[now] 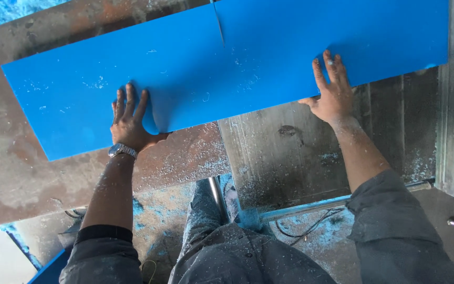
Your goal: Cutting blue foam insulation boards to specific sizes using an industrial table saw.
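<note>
Two flat hands on smooth blue sheet (269, 58)

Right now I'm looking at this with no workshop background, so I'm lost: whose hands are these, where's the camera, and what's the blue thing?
The one picture comes from a camera worn on a person's head, looking down at their own arms. No robot is involved.

A long blue sheet lies flat on a worn metal table. A thin cut runs into the sheet from its far edge. Pale dust and shavings are scattered over sheet and table.

The left hand, with a watch on the wrist, presses flat on the sheet, fingers spread. The right hand rests on the sheet's near edge, fingers on top. Neither hand grips a tool.

Below are the person's grey sleeves and trousers, also dusty.
</note>
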